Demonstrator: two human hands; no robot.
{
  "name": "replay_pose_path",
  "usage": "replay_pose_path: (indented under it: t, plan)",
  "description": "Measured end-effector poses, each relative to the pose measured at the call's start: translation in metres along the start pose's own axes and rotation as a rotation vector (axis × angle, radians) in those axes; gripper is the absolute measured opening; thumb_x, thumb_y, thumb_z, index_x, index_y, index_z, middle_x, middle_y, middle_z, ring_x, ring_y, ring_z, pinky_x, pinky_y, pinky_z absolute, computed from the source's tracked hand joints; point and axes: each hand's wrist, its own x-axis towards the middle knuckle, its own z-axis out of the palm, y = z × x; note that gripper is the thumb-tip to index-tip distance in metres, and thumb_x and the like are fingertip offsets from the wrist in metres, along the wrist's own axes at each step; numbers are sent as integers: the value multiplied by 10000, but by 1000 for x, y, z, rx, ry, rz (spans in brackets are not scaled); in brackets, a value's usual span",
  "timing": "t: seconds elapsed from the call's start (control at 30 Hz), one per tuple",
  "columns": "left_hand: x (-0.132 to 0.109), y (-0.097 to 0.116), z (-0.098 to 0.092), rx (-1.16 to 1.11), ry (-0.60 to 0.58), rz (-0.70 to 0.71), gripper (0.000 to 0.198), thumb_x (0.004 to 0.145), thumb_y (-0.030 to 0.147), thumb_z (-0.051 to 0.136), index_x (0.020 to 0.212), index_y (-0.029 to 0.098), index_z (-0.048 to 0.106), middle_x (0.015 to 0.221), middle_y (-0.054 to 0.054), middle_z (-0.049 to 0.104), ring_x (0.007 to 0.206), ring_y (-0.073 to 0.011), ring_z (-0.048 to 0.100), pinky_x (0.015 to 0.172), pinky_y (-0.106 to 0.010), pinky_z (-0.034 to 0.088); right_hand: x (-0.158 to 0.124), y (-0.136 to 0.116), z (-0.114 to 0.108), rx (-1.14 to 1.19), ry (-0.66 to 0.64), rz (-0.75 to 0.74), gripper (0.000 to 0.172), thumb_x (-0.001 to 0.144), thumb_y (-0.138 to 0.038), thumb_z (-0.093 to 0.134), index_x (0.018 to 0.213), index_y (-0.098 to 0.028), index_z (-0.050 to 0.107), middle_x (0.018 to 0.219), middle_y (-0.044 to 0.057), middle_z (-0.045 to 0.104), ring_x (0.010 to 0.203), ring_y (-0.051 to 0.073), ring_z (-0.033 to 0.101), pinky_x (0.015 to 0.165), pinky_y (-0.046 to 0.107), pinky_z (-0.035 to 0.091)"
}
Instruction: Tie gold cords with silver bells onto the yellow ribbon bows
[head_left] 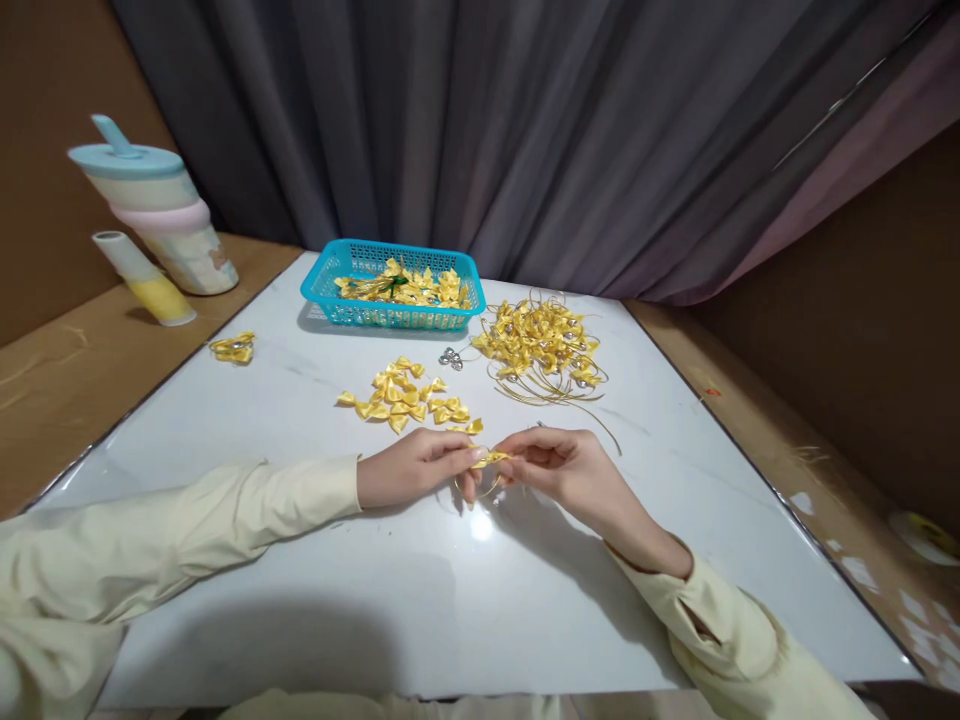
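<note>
Between my two hands, above the white tabletop (420, 580), is a small yellow ribbon bow (489, 459) with a thin gold cord (491, 488) looping below it. My left hand (420, 465) pinches the bow's left side between thumb and fingers. From the right, my right hand (566, 470) pinches its other end with the fingertips. Fingers cover part of the bow. Just beyond my left hand lies a loose group of yellow ribbon bows (401, 392). Small silver bells or beads (451, 358) sit behind them. A heap of yellow bows with gold cords (540, 340) lies beyond my right hand.
At the back stands a blue plastic basket (319, 290) holding more yellow bows. A small yellow bundle (234, 348) lies at the left. Off the tabletop's left side stand a tumbler with a straw (161, 215) and a yellow-white tube (146, 280). A grey curtain (420, 130) hangs behind.
</note>
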Motion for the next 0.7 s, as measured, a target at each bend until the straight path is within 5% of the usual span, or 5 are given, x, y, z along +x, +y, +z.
replay_pose_path:
  t: [0.7]
  plan:
    - [5, 2, -10, -314, -117, -92, 290, 857, 241, 480, 754, 68, 688, 718, -114, 721, 735, -194, 656, 774, -316, 482, -3, 1, 0, -477, -125, -437, 150, 849, -261, 543, 915, -176, 647, 847, 61, 687, 680, 138, 645, 635, 251, 536]
